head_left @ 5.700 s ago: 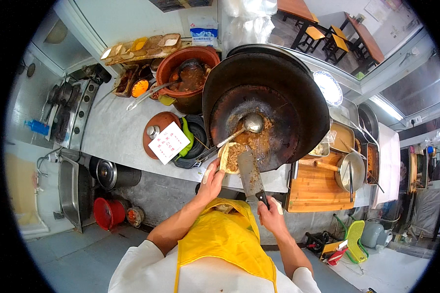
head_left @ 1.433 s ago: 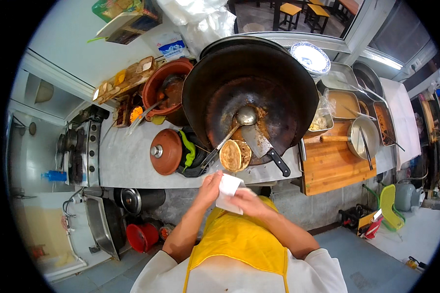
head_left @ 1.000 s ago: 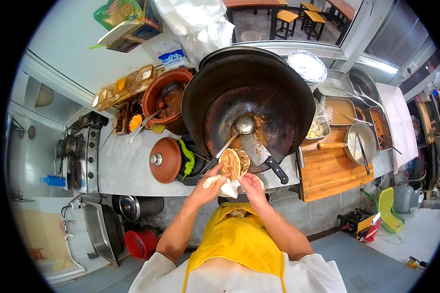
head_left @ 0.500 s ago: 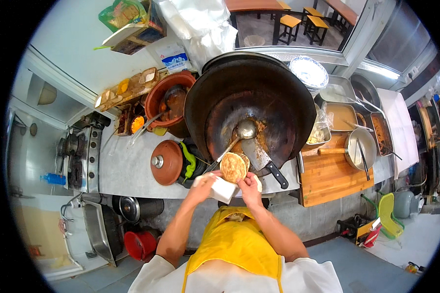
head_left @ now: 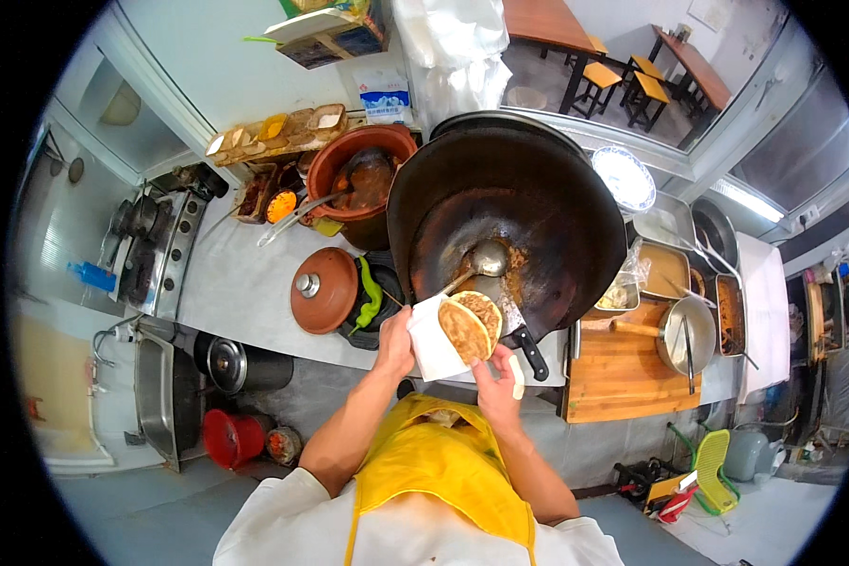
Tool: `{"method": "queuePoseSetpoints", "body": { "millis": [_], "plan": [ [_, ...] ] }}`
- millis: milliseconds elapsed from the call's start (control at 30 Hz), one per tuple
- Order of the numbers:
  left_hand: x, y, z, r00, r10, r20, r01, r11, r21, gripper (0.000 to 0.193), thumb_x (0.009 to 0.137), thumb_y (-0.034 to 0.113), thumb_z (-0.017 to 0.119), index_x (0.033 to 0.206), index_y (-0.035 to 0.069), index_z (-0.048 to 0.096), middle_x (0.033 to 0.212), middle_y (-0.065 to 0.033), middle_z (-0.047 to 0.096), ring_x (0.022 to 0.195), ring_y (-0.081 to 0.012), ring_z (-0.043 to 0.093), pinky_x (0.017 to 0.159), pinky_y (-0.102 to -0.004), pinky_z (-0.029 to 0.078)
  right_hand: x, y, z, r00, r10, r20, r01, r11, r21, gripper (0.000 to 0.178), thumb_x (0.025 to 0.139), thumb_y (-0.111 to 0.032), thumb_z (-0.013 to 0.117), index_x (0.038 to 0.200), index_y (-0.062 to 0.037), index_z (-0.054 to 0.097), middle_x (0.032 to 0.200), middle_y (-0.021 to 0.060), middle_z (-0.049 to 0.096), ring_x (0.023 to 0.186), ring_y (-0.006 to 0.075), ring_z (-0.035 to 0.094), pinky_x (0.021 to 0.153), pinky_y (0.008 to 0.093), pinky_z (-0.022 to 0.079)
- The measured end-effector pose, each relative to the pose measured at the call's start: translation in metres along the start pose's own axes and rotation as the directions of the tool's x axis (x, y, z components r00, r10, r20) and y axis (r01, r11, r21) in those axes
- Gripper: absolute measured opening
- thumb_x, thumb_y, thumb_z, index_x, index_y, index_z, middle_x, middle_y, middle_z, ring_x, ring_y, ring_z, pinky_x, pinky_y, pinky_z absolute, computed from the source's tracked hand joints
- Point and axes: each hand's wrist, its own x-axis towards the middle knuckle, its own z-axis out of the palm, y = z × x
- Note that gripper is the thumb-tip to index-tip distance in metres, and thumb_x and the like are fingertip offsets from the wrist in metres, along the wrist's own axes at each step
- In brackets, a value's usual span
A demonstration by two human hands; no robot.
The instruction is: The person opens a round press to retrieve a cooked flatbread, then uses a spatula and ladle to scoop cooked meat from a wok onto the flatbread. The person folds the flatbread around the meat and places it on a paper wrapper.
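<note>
Left fingers: my left hand [head_left: 395,345] sits just below centre of the frame, fingers closed on the left edge of a white paper sleeve [head_left: 431,341]; the thumb side is hidden, so I can't tell how firm the pinch is.
Right fingers: my right hand [head_left: 493,385] is right of it and a little lower, fingertips pressed together against the lower rim of a round stuffed flatbread [head_left: 472,324].
Flatbread: browned, split open, standing half in the sleeve, near centre frame, over the counter edge just in front of the wok.
Just beyond: a cleaver [head_left: 519,332] with a black handle lies touching the near rim of the big black wok [head_left: 528,203]; a metal ladle [head_left: 481,260] rests in the wok beside chopped filling.
Further out: a clay lid [head_left: 323,290] and a green chilli [head_left: 369,293] at centre left; a clay pot [head_left: 360,179] above them; a wooden chopping board [head_left: 618,373] at right with a steel pan on it.
Risk, sleeve: I judge the paper could fold or slip, as only one edge is held.
Risk, filling: tilted as it is, the open bread could spill onto the counter [head_left: 245,292] or my yellow apron [head_left: 434,467].
Risk, blade: my right wrist is close to the cleaver handle; a knock could shift it off the edge.
</note>
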Motion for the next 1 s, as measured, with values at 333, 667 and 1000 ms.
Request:
{"method": "queuePoseSetpoints", "body": {
  "millis": [333, 667, 1000],
  "plan": [
    [-0.028, 0.033, 0.019, 0.969, -0.054, 0.243, 0.134, 0.935, -0.328, 0.051, 0.114, 0.039, 0.041, 0.141, -0.001, 0.057, 0.136, -0.0138, 0.067, 0.125, -0.0277, 0.065, 0.11, -0.0447, 0.051, 0.006, -0.051, 0.016, 0.909, -0.388, 0.151, 0.41, 0.774, -0.482, 0.024, 0.089, -0.007, 0.078, 0.11, 0.001, 0.069, 0.123, 0.0164, 0.064, 0.116, 0.0283, 0.061, 0.1, 0.0387, 0.049],
    [-0.026, 0.085, -0.098, 0.961, 0.118, 0.249, 0.021, 0.87, -0.493, 0.059, 0.112, 0.051, 0.041, 0.141, 0.003, 0.059, 0.135, -0.0117, 0.069, 0.123, -0.0253, 0.066, 0.108, -0.0438, 0.053, 0.012, -0.051, 0.138, 0.829, -0.292, 0.477, 0.496, 0.779, -0.385, 0.023, 0.086, -0.012, 0.079, 0.106, 0.0003, 0.077, 0.12, 0.0183, 0.067, 0.109, 0.0328, 0.067, 0.093, 0.0407, 0.054],
    [0.019, 0.13, -0.295, 0.968, 0.028, -0.249, -0.093, 0.963, -0.252, 0.065, 0.109, 0.059, 0.043, 0.137, 0.004, 0.062, 0.132, -0.0146, 0.069, 0.119, -0.0288, 0.067, 0.103, -0.0459, 0.054, 0.014, 0.044, 0.328, 0.758, 0.247, 0.603, -0.071, 0.951, -0.3, 0.029, 0.1, -0.021, 0.069, 0.1, 0.0083, 0.07, 0.081, 0.0083, 0.073, 0.073, 0.0117, 0.071, 0.067, 0.0276, 0.054]
  ]
}}
